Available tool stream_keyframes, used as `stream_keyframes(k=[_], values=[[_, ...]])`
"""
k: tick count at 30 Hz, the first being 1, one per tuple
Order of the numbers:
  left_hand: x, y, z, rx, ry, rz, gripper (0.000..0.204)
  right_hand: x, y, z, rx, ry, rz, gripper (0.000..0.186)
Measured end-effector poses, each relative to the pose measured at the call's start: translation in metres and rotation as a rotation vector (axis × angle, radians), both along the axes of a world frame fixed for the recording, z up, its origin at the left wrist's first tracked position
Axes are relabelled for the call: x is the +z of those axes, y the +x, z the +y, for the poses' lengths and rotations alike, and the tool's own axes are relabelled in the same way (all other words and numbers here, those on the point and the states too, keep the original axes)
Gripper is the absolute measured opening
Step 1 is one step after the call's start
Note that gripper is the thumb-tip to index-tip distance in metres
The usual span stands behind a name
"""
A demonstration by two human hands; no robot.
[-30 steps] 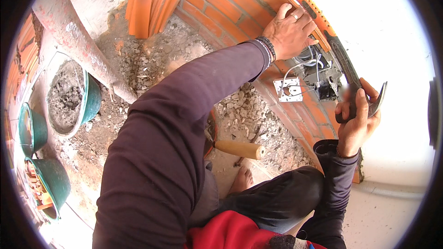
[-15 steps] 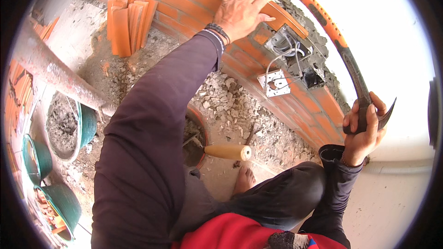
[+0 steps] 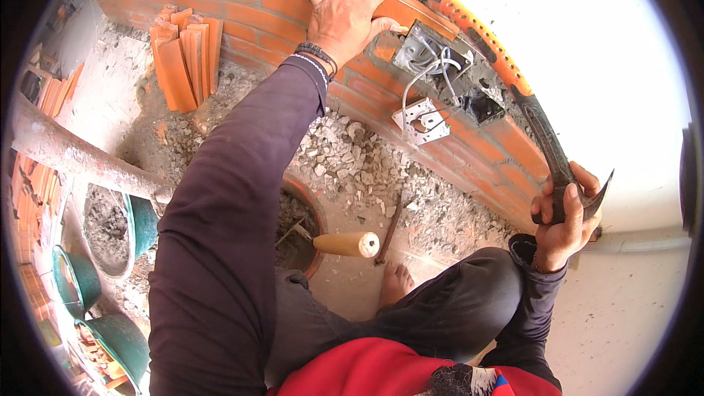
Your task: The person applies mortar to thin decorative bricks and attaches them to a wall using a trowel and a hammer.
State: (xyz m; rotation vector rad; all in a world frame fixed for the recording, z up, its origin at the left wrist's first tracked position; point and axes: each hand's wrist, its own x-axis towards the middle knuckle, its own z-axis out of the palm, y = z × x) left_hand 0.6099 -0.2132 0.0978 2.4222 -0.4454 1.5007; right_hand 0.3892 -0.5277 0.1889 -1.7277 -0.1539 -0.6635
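Note:
My left hand (image 3: 345, 18) grips a long orange brick tile (image 3: 419, 15) on the top course of the brick wall (image 3: 253, 11), its fingers curled over the far edge and thumb along the near side. In my right hand (image 3: 568, 216) is a brick hammer (image 3: 541, 125), held by its dark head, the curved pick sticking out past the fingers. Its orange-and-black handle points up and left, its butt close behind the tile; whether they touch, I cannot tell. Beside the tile an electrical box (image 3: 433, 59) with grey wires sits in the wall, and a white socket frame (image 3: 423, 122) hangs from it.
Cut brick tiles (image 3: 183, 62) stand stacked at the wall's foot. Rubble (image 3: 352, 150) covers the floor. A trowel (image 3: 345, 243) rests in a mortar bucket (image 3: 308, 202) by my foot. Green buckets (image 3: 121, 341) and a slanting pole (image 3: 88, 154) are at left.
The hammer handle has come down closer to the brick tile, with my right hand still round the head. My left hand stays on the tile. The whole view has shifted slightly.

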Motion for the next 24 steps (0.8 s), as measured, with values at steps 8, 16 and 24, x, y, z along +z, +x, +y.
stream_keyframes(k=[8,16,24], values=[[0.0,-0.002,-0.002,-0.013,0.006,0.031,0.051,-0.002,-0.004,-0.014,0.04,0.014,-0.009,0.038],[0.003,0.0,-0.004,-0.017,0.012,0.004,0.055,-0.022,-0.031,-0.046,0.105,-0.26,-0.07,0.029],[0.004,0.0,-0.001,0.06,0.079,0.018,0.056,-0.019,-0.027,-0.042,-0.102,-0.572,-0.074,0.027]])
